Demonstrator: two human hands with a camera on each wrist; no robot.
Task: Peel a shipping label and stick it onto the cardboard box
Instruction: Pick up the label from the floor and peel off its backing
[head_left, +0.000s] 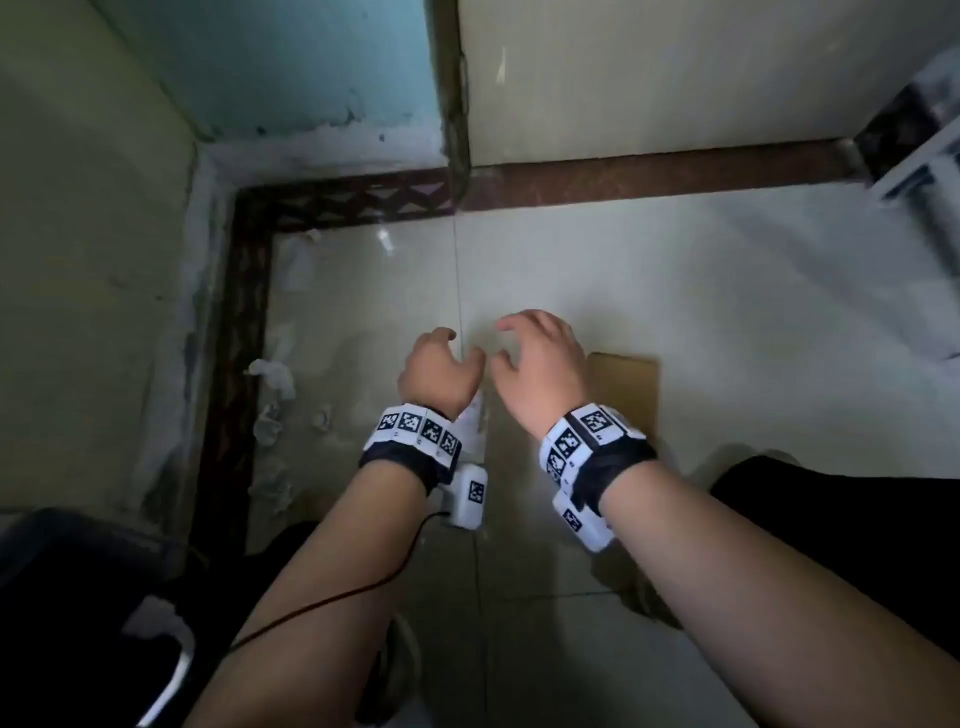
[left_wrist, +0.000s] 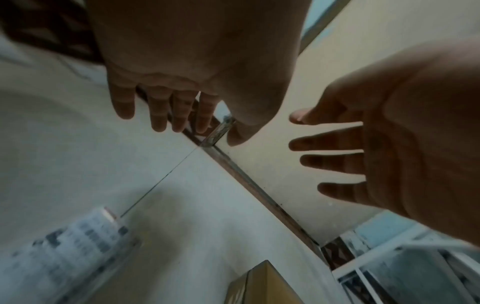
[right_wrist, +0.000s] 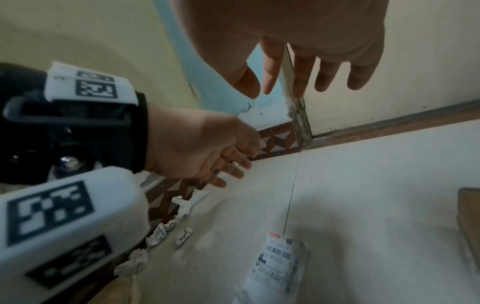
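Both hands held above a pale tiled floor (head_left: 675, 291), near the corner where two walls meet. Left hand (head_left: 439, 371): fingers loosely bent, spread, holding nothing; the left wrist view shows the fingers (left_wrist: 158, 111) hanging free over the floor. Right hand (head_left: 540, 358): fingers splayed and relaxed, empty, just beside the left with the thumbs nearly meeting.

Shipping label (right_wrist: 279, 267) lies flat on the floor below the hands, printed side up, barcodes visible; in the head view only a white strip shows by the left wrist. Neither hand touches it.

Cardboard box (head_left: 628, 384) sits on the floor on the right side, just beyond the right hand, partly hidden by it; apart from the label.

Crumpled paper scraps (right_wrist: 182, 207) scattered along the dark patterned border (head_left: 332, 200) at the floor's left edge. Tagged bands on both wrists.
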